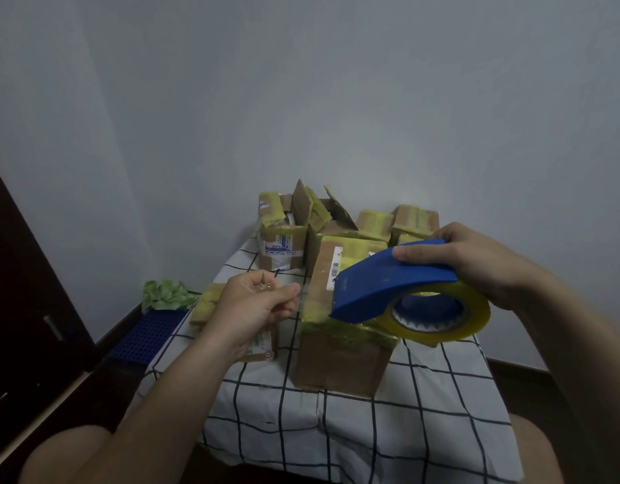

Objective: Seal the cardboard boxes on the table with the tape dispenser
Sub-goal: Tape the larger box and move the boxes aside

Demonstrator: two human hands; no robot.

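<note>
My right hand (476,263) grips the blue tape dispenser (388,284) from above, holding it in the air over the nearest cardboard box (340,358). A roll of yellowish clear tape (441,316) sits in the dispenser. My left hand (256,305) pinches a clear strip of tape between thumb and fingers, left of the dispenser's front edge. The near box stands on the checked tablecloth (423,396) with yellow tape across its top. A flat small box (259,344) lies partly hidden under my left hand.
Several more taped cardboard boxes (284,239) crowd the back of the small table; one has raised flaps. A blue plastic crate (148,333) with green material on it sits on the floor at left. A dark cabinet (22,291) stands at far left. A grey wall is close behind.
</note>
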